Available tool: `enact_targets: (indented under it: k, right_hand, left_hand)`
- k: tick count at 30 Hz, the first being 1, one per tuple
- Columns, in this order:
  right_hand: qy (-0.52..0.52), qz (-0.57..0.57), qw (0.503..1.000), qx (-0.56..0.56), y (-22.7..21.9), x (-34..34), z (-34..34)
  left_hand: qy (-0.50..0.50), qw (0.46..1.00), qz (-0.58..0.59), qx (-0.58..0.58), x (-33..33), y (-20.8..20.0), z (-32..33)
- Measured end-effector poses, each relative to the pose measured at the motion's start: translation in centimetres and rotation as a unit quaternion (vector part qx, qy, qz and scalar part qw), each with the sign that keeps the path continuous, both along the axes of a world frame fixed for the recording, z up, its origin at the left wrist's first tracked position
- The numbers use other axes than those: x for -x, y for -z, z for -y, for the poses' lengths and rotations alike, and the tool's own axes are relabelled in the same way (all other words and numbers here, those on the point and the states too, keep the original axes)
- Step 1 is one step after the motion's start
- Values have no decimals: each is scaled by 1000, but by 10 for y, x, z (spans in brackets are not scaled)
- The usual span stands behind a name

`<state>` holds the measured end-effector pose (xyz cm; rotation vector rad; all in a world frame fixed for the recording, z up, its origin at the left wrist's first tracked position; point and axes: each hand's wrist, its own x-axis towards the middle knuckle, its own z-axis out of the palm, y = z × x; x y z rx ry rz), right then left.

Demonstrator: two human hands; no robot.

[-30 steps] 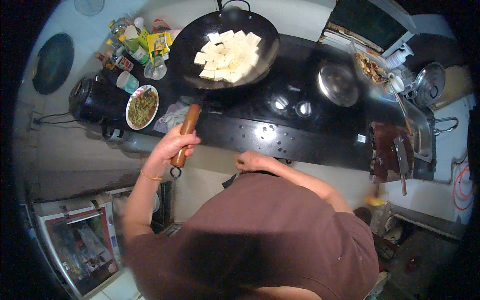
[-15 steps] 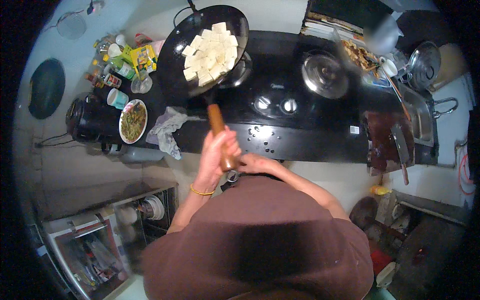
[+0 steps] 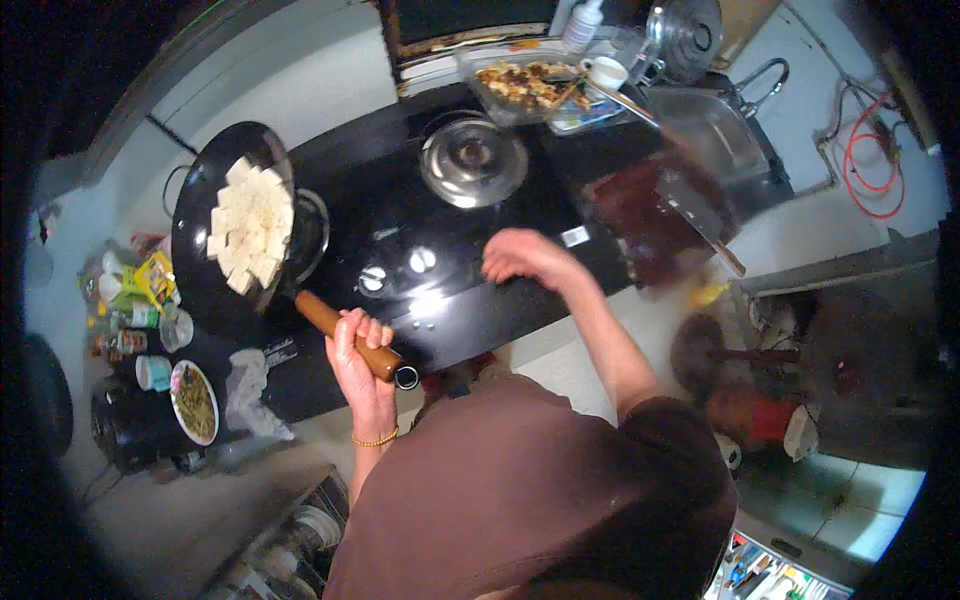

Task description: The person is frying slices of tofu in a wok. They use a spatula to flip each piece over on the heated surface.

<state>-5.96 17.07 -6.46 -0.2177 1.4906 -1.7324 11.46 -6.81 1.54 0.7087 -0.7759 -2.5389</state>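
My left hand is wrapped round the brown wooden handle of a black wok. The wok, tilted, is at the left end of the black stove, partly over the left burner. White tofu pieces lie clustered inside it. My right hand is above the stove's front part, right of the two knobs. Its fingers are loosely bent and slightly blurred, with nothing visible in them.
A shiny metal burner is at right. Beyond it stands a clear tray of browned food. A cleaver rests on a dark red board near the sink. At left are a plate of greens, a cloth and several bottles.
My view has swung right. My right hand has left the spot near the handle's end and moved right over the stove. My left hand keeps its grip on the wok handle.
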Motion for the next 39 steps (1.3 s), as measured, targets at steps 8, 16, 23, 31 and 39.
enact_targets:
  k: [8,16,23,31,39]
  right_hand:
    - [572,16,780,254,66,241,-213]
    - [703,17,666,248,111,342,-288]
    - [690,-82,680,234,150,347,-328]
    - [678,-2,683,270,136,307,-350]
    - [623,32,708,332,14,214,-266]
  left_hand:
    - [-4,999,22,23,22,14,-11]
    - [-11,984,152,90,18,19,-7]
    - [-17,976,196,91,17,12,-11]
    - [-3,973,196,122,22,12,-14]
    - [-13,986,146,80,8,29,-9]
